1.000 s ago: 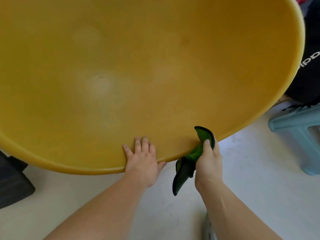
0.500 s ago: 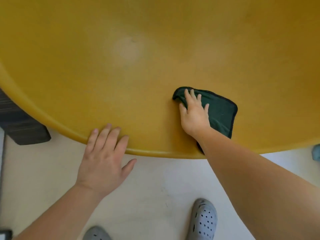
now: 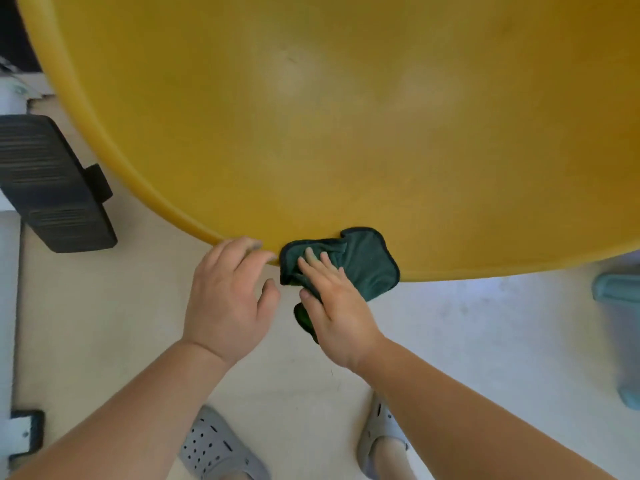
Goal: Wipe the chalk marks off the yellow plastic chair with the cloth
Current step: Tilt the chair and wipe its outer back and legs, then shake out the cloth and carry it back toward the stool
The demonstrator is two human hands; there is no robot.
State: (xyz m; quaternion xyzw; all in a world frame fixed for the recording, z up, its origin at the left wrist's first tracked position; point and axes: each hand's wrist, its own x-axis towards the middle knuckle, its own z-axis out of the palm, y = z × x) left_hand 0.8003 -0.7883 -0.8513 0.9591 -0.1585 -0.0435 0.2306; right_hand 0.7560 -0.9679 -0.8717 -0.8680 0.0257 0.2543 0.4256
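The yellow plastic chair (image 3: pixel 346 150) fills the upper part of the view, its rounded rim curving across the middle. Faint pale smudges show on its surface near the top centre. A dark green cloth (image 3: pixel 367 263) lies over the near rim, part of it hanging below the edge. My right hand (image 3: pixel 334 306) presses flat on the cloth with straight fingers, thumb under the bunched left part. My left hand (image 3: pixel 227 299) is just left of the cloth, its fingertips resting on the rim.
A black ribbed object (image 3: pixel 52 185) sits on the pale floor at the left. A teal plastic stool (image 3: pixel 620 327) stands at the right edge. My two feet in grey clogs (image 3: pixel 214 445) are below, close to the chair.
My right hand has dragged the cloth back from the chair's surface to the near rim. My left hand has shifted right along the rim, close to the cloth.
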